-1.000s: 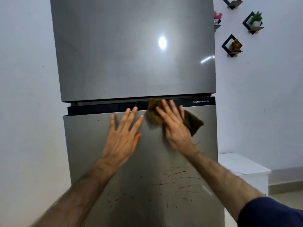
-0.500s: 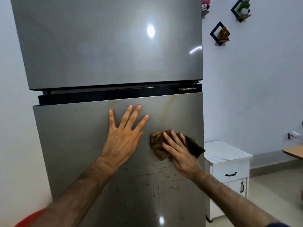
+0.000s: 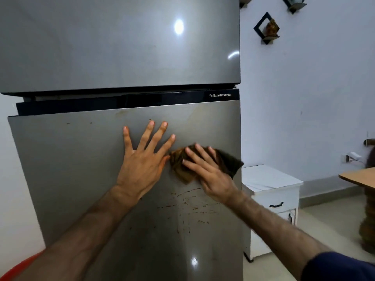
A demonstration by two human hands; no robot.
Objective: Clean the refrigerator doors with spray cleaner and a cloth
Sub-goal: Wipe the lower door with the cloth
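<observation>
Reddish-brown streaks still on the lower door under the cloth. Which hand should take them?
Right. The right hand already presses the cloth flat on the lower door, directly above the streaks. The left hand lies bare on the door, fingers spread, without a cloth.

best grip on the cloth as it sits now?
Pinch the cloth's free dark corner, coming from the right. It sticks out past the right hand by the door edge; the rest is pressed flat.

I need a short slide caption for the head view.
Right hand presses brown cloth on stained lower fridge door; left hand braces flat.
</observation>
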